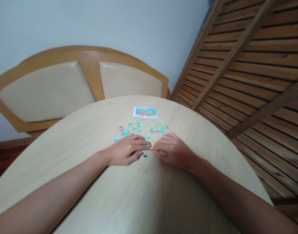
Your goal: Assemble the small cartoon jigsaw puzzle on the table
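Two bare hands of yours meet over the desk (129, 198), with a few yellow puzzle pieces (153, 143) between their fingertips, close to the middle of your view. Your left hand (128, 150) lies palm down, its fingers stretched toward those pieces and the index fingertip at their left edge; its grip is fairly narrow, thumb just below the fingers, but you cannot tell whether anything is pinched in it. Your right hand (174, 150) is curled, thumb and index finger brought near each other at the right edge of the same pieces; that grip is narrow too, and whether it holds a piece is too small to tell.

One pale piece with black marks (144, 156) lies just beside your left thumb. Beyond your hands, loose pieces, mostly turquoise with some pink, spread in a left cluster (126, 132) and a right cluster (157, 128). Past them lies a picture card (146, 112), showing a pink figure and a yellow one on turquoise. Across the desk you face a wooden backrest (90, 78) with cream panels; slatted wood (256, 84) rises to your right.
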A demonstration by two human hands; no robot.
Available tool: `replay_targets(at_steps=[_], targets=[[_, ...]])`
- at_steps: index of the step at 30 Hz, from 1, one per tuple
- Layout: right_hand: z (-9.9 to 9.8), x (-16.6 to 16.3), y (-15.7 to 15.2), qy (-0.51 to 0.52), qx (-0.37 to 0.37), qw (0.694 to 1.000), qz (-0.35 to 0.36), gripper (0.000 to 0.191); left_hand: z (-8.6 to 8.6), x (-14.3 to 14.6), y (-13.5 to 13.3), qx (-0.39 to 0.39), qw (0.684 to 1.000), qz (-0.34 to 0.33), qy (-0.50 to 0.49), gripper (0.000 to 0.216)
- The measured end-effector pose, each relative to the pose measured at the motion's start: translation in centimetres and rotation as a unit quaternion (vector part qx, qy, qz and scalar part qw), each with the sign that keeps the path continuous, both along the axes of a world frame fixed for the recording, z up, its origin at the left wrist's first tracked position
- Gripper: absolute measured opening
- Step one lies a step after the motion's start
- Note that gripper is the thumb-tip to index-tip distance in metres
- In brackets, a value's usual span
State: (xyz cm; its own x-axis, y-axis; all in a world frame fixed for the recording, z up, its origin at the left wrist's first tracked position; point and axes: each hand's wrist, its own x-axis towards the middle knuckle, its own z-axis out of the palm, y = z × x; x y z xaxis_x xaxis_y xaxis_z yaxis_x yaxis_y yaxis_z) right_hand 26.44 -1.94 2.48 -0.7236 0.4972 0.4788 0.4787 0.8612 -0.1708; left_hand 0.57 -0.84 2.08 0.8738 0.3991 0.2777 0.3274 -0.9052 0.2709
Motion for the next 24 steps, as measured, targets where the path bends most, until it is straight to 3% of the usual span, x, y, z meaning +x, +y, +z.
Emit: replay_targets(at_steps=[6,11,17,24], targets=[[-0.1,-0.75,-0.12,0.042,0.057,0.997,-0.028,0.014,0.05,-0.04,-0.12,-0.04,0.999,0.03,-0.007,0.042],[-0.42,-0.81,-0.13,0.012,0.085,0.996,-0.007,0.015,0.09,0.0,-0.19,-0.044,0.998,0.048,-0.005,0.039],[-0.38,-0.49,-0.18,-0.027,0.058,0.997,0.045,0.013,0.27,0.03,-0.26,-0.053,0.998,0.04,-0.011,0.038],[-0.01,-0.28,-0.25,-0.054,0.012,0.997,0.051,0.014,0.08,0.04,-0.13,-0.049,0.998,0.034,-0.017,0.039]])
